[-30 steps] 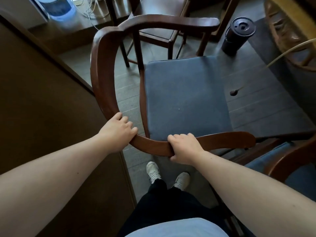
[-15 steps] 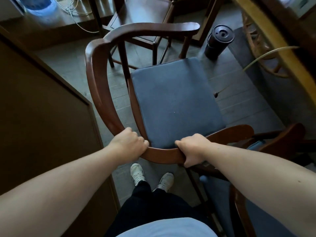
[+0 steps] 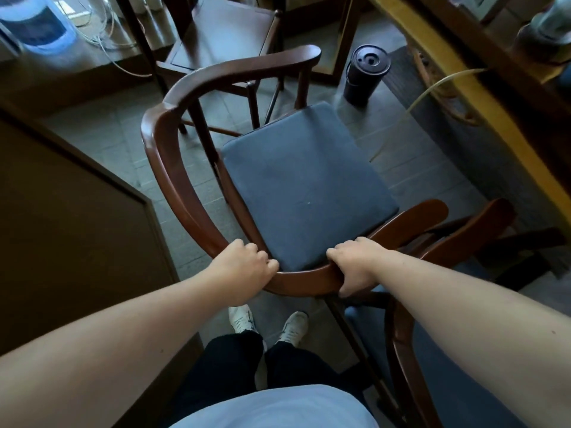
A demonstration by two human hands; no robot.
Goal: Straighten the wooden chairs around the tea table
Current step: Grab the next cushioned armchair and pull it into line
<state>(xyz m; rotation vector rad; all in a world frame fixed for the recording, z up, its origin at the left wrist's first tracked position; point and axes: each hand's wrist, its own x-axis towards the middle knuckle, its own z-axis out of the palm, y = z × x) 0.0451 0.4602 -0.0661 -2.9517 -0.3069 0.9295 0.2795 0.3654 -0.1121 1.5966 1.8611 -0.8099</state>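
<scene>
A dark wooden armchair (image 3: 173, 180) with a curved back rail and a blue seat cushion (image 3: 306, 183) stands in front of me, its open front facing the tea table (image 3: 482, 125) at the upper right. My left hand (image 3: 244, 270) grips the back rail on its left part. My right hand (image 3: 355, 264) grips the same rail further right, fingers wrapped over it. A second wooden chair (image 3: 482, 223) with a blue seat sits close at the lower right, its arm touching or almost touching the first chair's right arm. A third wooden chair (image 3: 225, 38) stands beyond.
A brown cabinet or board (image 3: 71, 230) rises at the left, close to the chair's back rail. A black cylindrical container (image 3: 364, 75) stands on the tiled floor near the table. A thin hose (image 3: 432, 91) hangs from the table. A blue water jug (image 3: 34, 23) and cables lie at the far left.
The chair has turned under my grip, its front swinging toward the table at the right. The neighbouring chair at the lower right has come further into view. Both hands kept their hold.
</scene>
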